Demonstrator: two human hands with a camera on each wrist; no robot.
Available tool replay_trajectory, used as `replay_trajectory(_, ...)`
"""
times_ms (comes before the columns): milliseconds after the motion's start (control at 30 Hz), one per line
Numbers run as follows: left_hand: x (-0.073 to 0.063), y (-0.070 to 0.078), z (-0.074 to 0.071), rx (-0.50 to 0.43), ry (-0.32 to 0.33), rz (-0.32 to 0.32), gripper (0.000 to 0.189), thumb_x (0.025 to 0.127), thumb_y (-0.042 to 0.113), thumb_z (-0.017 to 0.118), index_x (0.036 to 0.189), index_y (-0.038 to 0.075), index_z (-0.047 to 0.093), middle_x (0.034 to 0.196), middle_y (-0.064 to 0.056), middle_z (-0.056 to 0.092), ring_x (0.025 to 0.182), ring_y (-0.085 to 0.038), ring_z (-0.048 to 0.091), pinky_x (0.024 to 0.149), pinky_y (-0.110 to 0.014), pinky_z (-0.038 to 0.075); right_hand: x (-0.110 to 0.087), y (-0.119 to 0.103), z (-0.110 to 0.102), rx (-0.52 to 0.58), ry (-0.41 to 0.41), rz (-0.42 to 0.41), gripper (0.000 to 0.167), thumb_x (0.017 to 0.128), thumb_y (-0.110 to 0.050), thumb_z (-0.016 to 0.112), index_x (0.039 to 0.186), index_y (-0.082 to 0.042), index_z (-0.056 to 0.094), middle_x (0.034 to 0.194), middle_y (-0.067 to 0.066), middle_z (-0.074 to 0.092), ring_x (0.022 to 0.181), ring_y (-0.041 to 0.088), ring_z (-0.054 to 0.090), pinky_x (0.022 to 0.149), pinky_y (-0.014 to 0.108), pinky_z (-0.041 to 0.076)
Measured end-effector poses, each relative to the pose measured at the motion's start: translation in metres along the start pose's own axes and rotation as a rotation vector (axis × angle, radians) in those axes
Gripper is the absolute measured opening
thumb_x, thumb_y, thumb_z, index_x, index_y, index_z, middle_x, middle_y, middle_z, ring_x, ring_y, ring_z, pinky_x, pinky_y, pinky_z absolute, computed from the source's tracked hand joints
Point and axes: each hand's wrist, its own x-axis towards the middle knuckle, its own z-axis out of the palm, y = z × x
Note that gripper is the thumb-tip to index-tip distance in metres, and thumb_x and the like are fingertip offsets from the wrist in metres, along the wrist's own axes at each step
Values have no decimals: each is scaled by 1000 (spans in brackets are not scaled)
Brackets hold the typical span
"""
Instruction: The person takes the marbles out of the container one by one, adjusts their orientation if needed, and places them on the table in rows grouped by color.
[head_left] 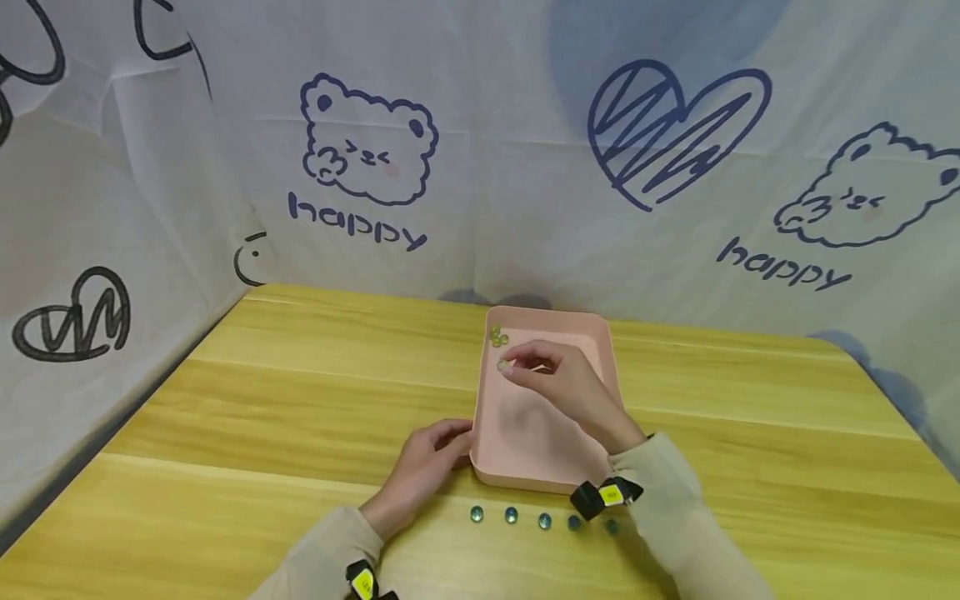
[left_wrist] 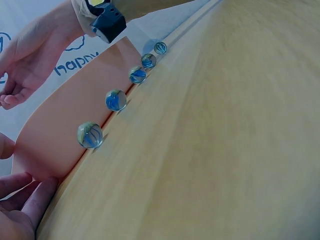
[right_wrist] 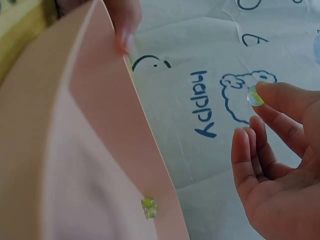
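Between thumb and index finger my right hand [head_left: 566, 383] pinches a clear marble with a yellow-green swirl [right_wrist: 255, 96], above the pink tray [head_left: 517, 479]. Its other fingers are bent and hold nothing. Several yellow-green marbles [head_left: 496, 337] lie inside the tray in its far left corner. At the tray's near left side, my left hand [head_left: 426, 467] rests its fingers against the outer wall; in the left wrist view its fingertips [left_wrist: 45, 192] touch that wall low down. A row of blue-swirled marbles [left_wrist: 90, 135] lies on the table along the tray's near side.
The wooden table [head_left: 300, 375] extends to both sides of the tray. Behind it hangs a white cloth [head_left: 510, 208] with drawn bears and hearts, close to the tray's far edge. My right sleeve [head_left: 667, 492] passes near the right end of the marble row.
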Motion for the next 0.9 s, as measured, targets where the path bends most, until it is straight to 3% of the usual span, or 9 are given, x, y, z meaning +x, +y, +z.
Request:
replay_trajectory(300,0,0,0,-8,-4,-1,34,99,15,55,123,-10,58,121,-21,60,107,-27,60,87,-32,55,-19,-9,7,-8,7,1,19,89,-19,71,106,-9,72,97,0,67,89,18,60,85,35,53)
replay_trajectory(567,2,0,-2,23,8,6,35,99,17,55,123,-9,59,120,-19,61,106,-26,60,87,-33,55,-30,-4,13,-27,42,-15,18,89,-20,72,103,-10,73,94,0,63,89,18,57,84,34,52)
replay_trajectory(900,2,-4,0,8,6,14,34,99,15,55,122,-10,58,119,-19,61,106,-26,61,87,-33,55,-41,-2,20,-26,49,45,16,88,-20,73,102,-12,75,96,-3,66,94,15,58,89,36,49)
